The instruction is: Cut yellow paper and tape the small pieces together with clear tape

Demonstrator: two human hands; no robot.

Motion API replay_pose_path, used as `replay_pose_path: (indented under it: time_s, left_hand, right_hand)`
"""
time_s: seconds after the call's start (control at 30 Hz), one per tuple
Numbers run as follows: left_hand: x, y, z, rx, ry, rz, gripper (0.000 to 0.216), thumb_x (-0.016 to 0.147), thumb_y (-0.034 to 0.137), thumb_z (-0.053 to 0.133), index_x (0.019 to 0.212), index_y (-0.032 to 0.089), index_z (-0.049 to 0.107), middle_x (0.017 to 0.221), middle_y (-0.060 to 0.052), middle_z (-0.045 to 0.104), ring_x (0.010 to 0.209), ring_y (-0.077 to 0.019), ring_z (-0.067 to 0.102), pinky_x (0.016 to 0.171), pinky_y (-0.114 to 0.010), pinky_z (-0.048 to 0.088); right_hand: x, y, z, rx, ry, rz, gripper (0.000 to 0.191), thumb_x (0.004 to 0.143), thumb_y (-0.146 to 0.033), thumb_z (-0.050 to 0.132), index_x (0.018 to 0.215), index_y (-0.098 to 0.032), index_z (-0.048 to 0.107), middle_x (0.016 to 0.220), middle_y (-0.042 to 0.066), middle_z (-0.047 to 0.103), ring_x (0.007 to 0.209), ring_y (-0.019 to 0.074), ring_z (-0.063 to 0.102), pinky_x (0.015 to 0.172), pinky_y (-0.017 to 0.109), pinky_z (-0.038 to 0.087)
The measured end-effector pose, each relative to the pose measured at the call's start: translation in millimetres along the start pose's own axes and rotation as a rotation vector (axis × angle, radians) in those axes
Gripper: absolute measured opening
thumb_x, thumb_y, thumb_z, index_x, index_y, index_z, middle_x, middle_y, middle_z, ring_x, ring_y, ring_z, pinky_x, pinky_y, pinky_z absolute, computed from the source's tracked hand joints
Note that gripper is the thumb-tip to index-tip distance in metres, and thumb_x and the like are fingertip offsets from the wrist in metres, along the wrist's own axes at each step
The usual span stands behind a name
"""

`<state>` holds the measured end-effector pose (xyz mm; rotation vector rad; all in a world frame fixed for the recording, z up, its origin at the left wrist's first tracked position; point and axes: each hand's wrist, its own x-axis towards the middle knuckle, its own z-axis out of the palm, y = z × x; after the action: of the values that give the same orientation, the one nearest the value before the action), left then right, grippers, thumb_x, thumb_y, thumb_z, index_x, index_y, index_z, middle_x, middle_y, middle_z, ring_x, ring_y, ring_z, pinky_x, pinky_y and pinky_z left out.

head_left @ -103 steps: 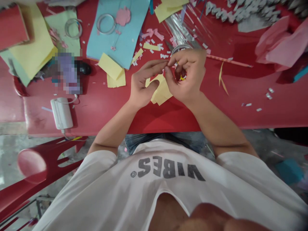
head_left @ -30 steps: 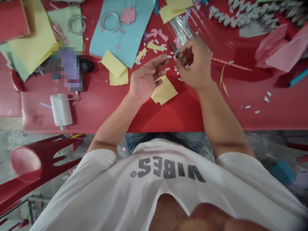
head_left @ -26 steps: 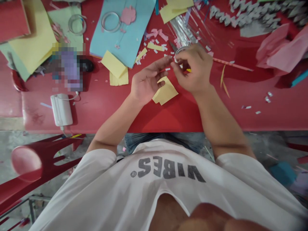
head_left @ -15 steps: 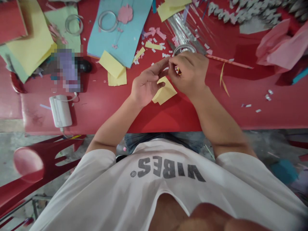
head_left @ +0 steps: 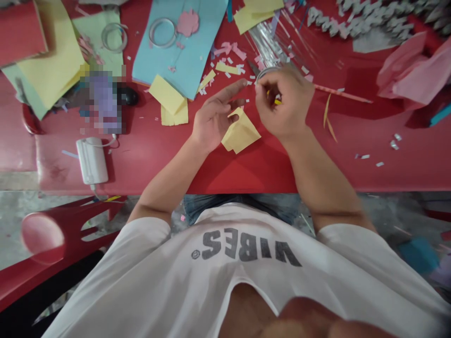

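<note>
My left hand [head_left: 217, 116] is palm up above the table with its fingers apart, the index finger stretched toward my right hand. Beside its thumb and just beneath lies a folded yellow paper [head_left: 243, 134]. My right hand [head_left: 285, 103] is closed in a pinch, thumb against index finger; anything between the fingertips is too small to make out. A yellow object [head_left: 275, 97] shows through the loop of its fingers, mostly hidden. Behind the right hand a tape roll [head_left: 264, 72] is partly covered, close to a dark pointed blade [head_left: 252, 67].
Blue paper [head_left: 148, 61] carries a tape roll [head_left: 162, 32] and a pink paper flower [head_left: 188, 22]. A striped pencil [head_left: 343, 94] lies to the right, near pink tissue paper [head_left: 405, 70]. A white power bank [head_left: 92, 161] is at left. Paper scraps litter the red table [head_left: 158, 164].
My hands have come apart: the right hand has moved right, away from the left fingertips, still pinched. The left index finger stays stretched out. The view has shifted slightly.
</note>
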<state>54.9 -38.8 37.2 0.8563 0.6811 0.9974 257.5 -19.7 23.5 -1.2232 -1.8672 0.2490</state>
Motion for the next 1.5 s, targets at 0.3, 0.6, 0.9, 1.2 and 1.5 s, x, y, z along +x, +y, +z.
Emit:
replay_pose_path:
  time_s: [0.3,0.6,0.9,1.2,1.5]
  left_hand:
    - [6.1,-11.7,-2.7,0.042,-0.098,0.009,0.062,0.068,0.029,0.059,0.129,0.028,0.073,0.144,-0.001,0.065,0.126,-0.0252,0.060,0.076,-0.029,0.052]
    - [9.1,-17.8,-2.4,0.172,-0.035,0.071,0.058,0.071,0.029,0.062,0.128,0.030,0.075,0.143,-0.001,0.067,0.127,-0.0300,0.062,0.085,-0.036,0.054]
    - [4.9,-13.3,0.0,0.134,-0.048,0.102,0.055,0.072,0.024,0.061,0.124,0.031,0.078,0.135,0.001,0.071,0.117,-0.0233,0.064,0.081,-0.031,0.053]
    - [8.8,-15.2,-3.9,0.181,-0.001,0.126,0.054,0.068,0.032,0.065,0.120,0.035,0.080,0.134,0.001,0.073,0.119,-0.0304,0.065,0.089,-0.040,0.056]
    - [6.9,-19.2,-4.6,0.365,-0.066,0.113,0.062,0.068,0.023,0.070,0.129,0.034,0.076,0.136,-0.002,0.071,0.123,-0.0306,0.065,0.090,-0.038,0.056]
  right_hand:
    - [-4.6,5.8,11.7,-0.187,-0.096,-0.060,0.018,0.106,-0.046,0.056,0.098,-0.031,0.063,0.100,0.005,0.071,0.095,0.0307,0.068,0.082,0.048,0.057]
    - [-3.8,-4.5,1.7,-0.187,-0.061,-0.030,0.011,0.089,-0.026,0.063,0.089,-0.030,0.053,0.091,0.004,0.064,0.083,0.0301,0.064,0.075,0.047,0.051]
    - [-3.1,-4.8,-0.3,-0.041,-0.124,0.059,0.006,0.094,-0.032,0.063,0.098,-0.032,0.059,0.099,0.006,0.068,0.088,0.0310,0.069,0.082,0.049,0.056]
    - [-4.3,2.9,3.9,-0.137,-0.118,-0.062,0.008,0.101,-0.042,0.059,0.101,-0.034,0.063,0.102,0.006,0.071,0.096,0.0332,0.068,0.083,0.051,0.056]
    - [-3.6,5.0,11.5,-0.196,-0.170,0.012,0.023,0.096,-0.055,0.064,0.086,-0.034,0.063,0.087,0.002,0.071,0.083,0.0266,0.059,0.075,0.048,0.048]
